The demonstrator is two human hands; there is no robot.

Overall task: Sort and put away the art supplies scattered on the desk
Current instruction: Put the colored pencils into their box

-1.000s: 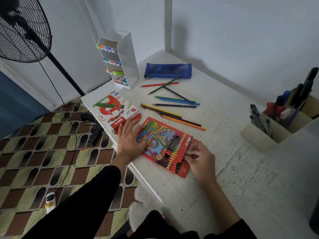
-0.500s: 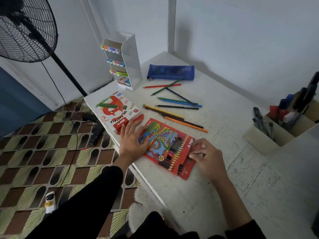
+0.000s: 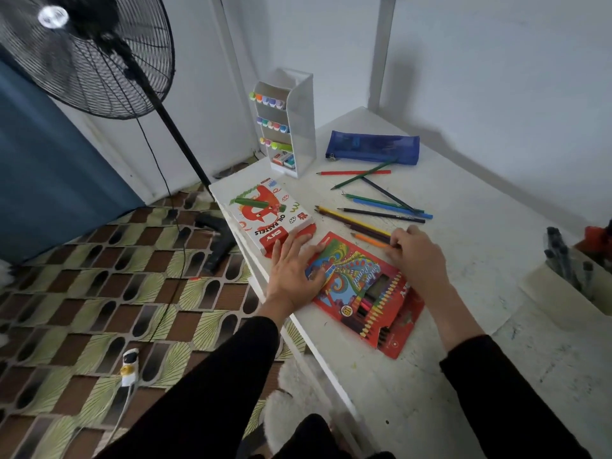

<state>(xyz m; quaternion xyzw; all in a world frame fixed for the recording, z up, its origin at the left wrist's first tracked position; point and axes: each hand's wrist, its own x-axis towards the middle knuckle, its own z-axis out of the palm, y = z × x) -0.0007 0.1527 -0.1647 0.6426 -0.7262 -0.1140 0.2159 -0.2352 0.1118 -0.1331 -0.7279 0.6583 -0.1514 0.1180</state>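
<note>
The right hand [image 3: 419, 256] curls its fingertips down onto the near ends of the orange pencil [image 3: 369, 240] and the dark pencil beside it, at the top edge of the red pencil box [image 3: 361, 289]; whether it has pinched one yet I cannot tell. The reach looks aimed at gathering loose pencils into that box. The left hand [image 3: 293, 271] lies flat and spread, palm down over the box's left corner, likely pinning it so it does not slide on the tabletop [image 3: 463, 376]. Both forearms stretch forward from black sleeves. Further out, more coloured pencils [image 3: 374, 207] lie scattered, the oil pastels box [image 3: 270, 215] sits just left, and a blue pencil case [image 3: 372, 148] lies near the wall.
</note>
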